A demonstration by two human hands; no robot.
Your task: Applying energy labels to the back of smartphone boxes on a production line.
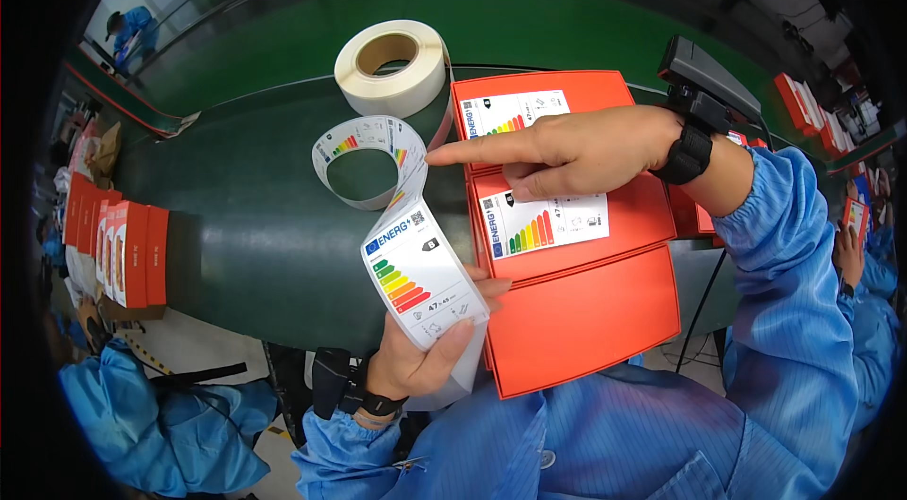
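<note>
My left hand (422,360) holds a curling strip of white labels (416,273) with coloured rating bars, thumb pressed on its lower end. The strip loops up toward a white label roll (392,67) standing on the dark green belt. My right hand (567,152), with a black wrist device (694,112), points left with its index finger across the top of three overlapping orange boxes (581,311). The far box (539,98) and the middle box (624,221) each carry a stuck label. The nearest box shows plain orange.
The dark green belt (255,226) runs under everything. A row of orange boxes (118,250) stands on edge at the left. More orange boxes (803,108) lie far right. Another person's blue sleeve and hand (855,259) show at the right edge; blue cloth (151,424) sits lower left.
</note>
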